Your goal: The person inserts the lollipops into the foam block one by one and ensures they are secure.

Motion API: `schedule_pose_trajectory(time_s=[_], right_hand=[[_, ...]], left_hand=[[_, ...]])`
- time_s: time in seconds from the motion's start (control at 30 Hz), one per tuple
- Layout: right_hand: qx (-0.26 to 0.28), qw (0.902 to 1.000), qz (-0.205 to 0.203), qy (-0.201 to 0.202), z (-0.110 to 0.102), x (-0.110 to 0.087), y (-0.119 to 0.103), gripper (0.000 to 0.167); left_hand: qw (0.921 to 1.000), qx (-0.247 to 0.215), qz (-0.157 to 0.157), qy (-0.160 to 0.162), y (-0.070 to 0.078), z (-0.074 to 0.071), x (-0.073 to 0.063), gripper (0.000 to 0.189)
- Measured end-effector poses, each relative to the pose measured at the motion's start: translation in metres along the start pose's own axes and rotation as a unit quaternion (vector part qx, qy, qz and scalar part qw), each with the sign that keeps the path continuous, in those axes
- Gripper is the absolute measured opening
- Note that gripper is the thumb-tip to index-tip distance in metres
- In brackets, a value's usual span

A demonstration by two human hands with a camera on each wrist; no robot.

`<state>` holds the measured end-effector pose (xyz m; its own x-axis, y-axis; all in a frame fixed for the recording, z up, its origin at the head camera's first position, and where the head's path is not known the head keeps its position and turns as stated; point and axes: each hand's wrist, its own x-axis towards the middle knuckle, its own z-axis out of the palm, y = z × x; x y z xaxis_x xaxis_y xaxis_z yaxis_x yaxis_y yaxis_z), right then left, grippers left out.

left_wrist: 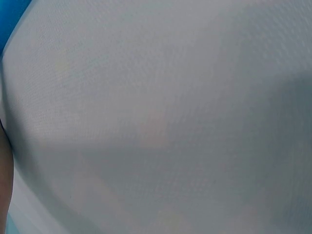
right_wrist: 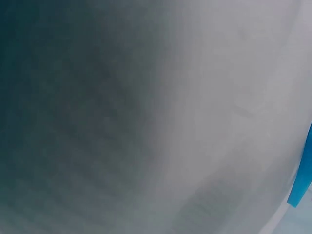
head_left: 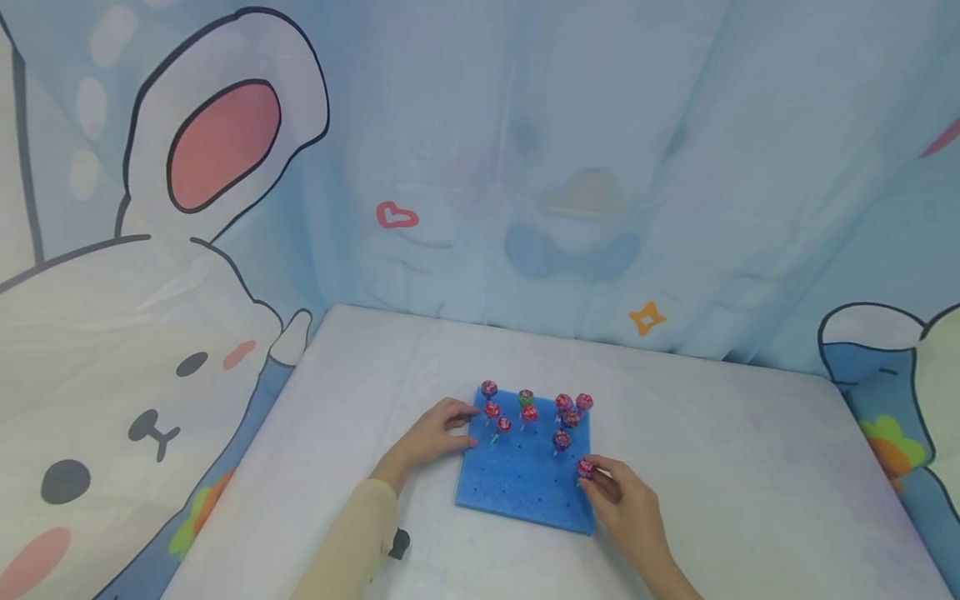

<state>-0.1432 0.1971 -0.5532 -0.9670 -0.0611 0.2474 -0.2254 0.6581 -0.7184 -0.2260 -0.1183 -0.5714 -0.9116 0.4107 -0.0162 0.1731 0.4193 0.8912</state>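
A blue foam board (head_left: 517, 487) with rows of small holes lies on the white table (head_left: 337, 400). Several wrapped lollipops (head_left: 528, 412) stand upright in its far half. My left hand (head_left: 438, 429) rests at the board's left edge, fingers loosely curled and touching it near a red lollipop (head_left: 491, 409). At the board's right edge, my right hand (head_left: 618, 496) pinches a purple-red lollipop (head_left: 585, 469) that stands over the foam. Both wrist views are blurred; each shows only the pale tablecloth and a sliver of blue board (left_wrist: 9, 19) (right_wrist: 301, 185).
A cartoon rabbit cloth backdrop (head_left: 187, 167) hangs behind and to both sides of the table. A small dark object (head_left: 399, 543) sits by my left forearm. White table surface extends right (head_left: 750, 467) and left of the board.
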Motion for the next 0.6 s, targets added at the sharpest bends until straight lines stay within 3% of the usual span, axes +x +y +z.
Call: schedule_pose_trajectory(time_s=[0.37, 0.6], right_hand=[[0.022, 0.9993, 0.029, -0.010, -0.001, -0.001, 0.000, 0.037], [-0.013, 0.9989, 0.026, 0.036, -0.013, 0.015, 0.008, 0.032]], left_hand=[[1.0000, 0.003, -0.002, -0.007, 0.001, 0.000, 0.001, 0.051], [0.9997, -0.017, -0.018, 0.007, 0.006, -0.005, -0.003, 0.047]])
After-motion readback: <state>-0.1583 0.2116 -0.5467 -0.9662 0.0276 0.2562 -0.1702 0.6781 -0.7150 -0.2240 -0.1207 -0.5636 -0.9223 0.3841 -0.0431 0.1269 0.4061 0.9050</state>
